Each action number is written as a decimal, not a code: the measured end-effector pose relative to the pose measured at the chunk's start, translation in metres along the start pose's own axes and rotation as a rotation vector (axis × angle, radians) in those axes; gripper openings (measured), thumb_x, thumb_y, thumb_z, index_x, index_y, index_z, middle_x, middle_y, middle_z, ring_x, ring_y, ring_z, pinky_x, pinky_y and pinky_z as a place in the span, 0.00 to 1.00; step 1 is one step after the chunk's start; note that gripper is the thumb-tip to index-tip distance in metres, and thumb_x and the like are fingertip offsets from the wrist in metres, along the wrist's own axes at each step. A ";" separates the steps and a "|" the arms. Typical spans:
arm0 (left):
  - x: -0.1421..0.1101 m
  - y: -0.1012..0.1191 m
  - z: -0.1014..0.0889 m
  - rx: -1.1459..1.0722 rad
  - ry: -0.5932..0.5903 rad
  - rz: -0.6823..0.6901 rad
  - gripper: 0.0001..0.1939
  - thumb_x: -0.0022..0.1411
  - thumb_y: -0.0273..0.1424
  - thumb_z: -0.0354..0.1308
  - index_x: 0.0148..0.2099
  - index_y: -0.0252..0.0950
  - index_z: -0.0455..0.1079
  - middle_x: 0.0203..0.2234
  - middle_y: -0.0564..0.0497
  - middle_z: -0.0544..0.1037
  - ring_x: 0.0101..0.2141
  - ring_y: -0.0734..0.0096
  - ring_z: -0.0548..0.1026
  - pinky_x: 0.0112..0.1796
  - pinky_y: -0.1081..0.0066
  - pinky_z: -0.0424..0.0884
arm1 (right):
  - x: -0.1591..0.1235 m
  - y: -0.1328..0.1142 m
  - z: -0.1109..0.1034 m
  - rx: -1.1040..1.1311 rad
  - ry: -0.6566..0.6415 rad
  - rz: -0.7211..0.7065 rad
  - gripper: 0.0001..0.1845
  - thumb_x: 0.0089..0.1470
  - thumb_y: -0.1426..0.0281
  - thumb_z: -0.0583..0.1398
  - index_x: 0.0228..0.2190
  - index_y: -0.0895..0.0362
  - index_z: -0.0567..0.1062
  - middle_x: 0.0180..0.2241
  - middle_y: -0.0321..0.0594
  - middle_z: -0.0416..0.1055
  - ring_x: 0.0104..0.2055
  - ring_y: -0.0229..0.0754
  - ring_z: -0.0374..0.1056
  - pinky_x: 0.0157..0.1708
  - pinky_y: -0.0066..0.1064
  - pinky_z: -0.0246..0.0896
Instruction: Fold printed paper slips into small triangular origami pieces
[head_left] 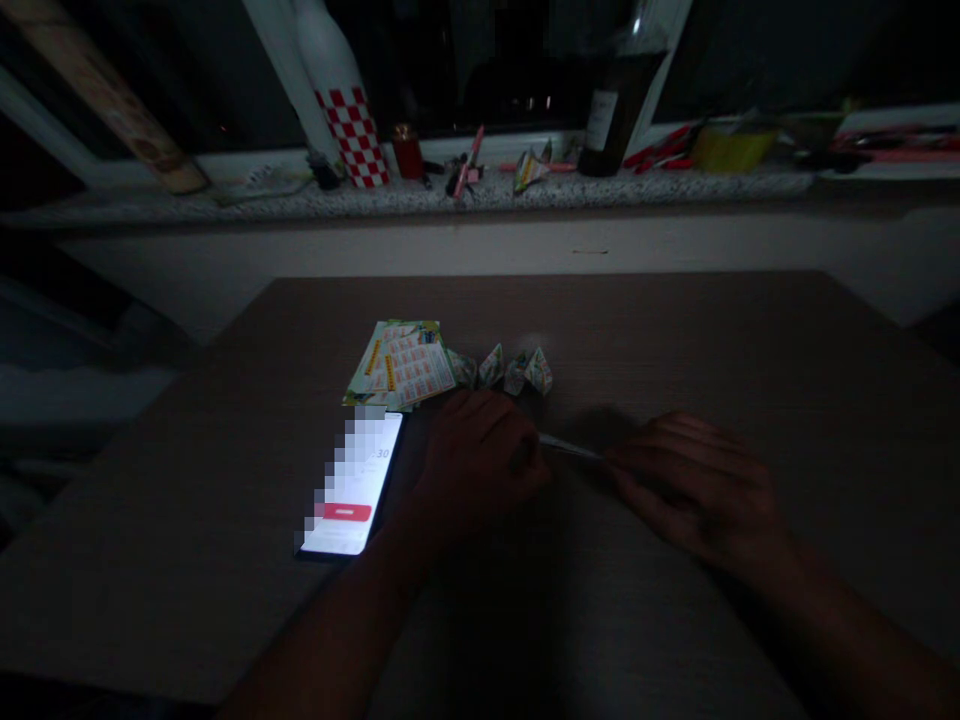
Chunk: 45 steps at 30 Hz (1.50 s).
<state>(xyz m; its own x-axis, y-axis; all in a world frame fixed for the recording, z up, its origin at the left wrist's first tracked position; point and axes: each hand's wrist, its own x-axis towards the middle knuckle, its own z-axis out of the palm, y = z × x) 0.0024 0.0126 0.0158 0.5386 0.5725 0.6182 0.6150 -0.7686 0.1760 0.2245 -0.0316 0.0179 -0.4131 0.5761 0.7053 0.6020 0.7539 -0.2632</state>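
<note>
A thin, pale piece of folded paper (570, 447) is stretched between my two hands, seen nearly edge-on. My left hand (484, 440) is closed on its left end, fingers curled. At the other end, my right hand (697, 480) pinches the paper between thumb and fingers. Just beyond my left hand stand several small folded paper shapes (538, 370) in a row. Beside them lies a loose stack of printed paper slips (416, 370) in green, white and orange. To the left of my left hand, a phone (367, 480) rests with its screen lit.
The wooden table (712, 330) reaches a white wall below a stone windowsill (435, 205). On the sill are a red-and-white checkered bottle (356, 135), a dark bottle (604, 125), a red jar (407, 152), pens (469, 165) and a yellow container (731, 148). The room is dim.
</note>
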 end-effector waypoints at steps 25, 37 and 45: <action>-0.013 0.022 0.020 -0.411 -0.030 -0.105 0.05 0.60 0.29 0.55 0.34 0.34 0.71 0.27 0.49 0.77 0.30 0.70 0.73 0.34 0.69 0.68 | -0.004 -0.001 0.017 0.243 0.046 0.219 0.09 0.48 0.80 0.62 0.31 0.56 0.74 0.26 0.38 0.74 0.29 0.41 0.71 0.31 0.34 0.65; -0.019 0.024 0.028 -0.301 -0.083 0.058 0.09 0.62 0.27 0.51 0.31 0.34 0.70 0.23 0.51 0.74 0.27 0.72 0.69 0.31 0.70 0.64 | -0.001 -0.012 0.023 0.143 -0.002 0.274 0.06 0.46 0.78 0.60 0.23 0.56 0.69 0.21 0.34 0.68 0.24 0.38 0.65 0.27 0.31 0.61; -0.019 0.024 0.022 -0.301 0.073 0.133 0.03 0.60 0.25 0.54 0.36 0.34 0.68 0.26 0.50 0.76 0.29 0.72 0.72 0.33 0.70 0.68 | -0.007 -0.001 0.018 -0.006 0.030 0.427 0.05 0.44 0.77 0.59 0.22 0.55 0.70 0.20 0.33 0.70 0.22 0.36 0.67 0.24 0.27 0.62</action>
<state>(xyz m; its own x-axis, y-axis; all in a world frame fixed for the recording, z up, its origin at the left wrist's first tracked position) 0.0198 -0.0099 -0.0087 0.5533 0.4483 0.7020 0.3388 -0.8911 0.3020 0.2145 -0.0304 0.0016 -0.1056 0.8268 0.5524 0.7187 0.4474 -0.5323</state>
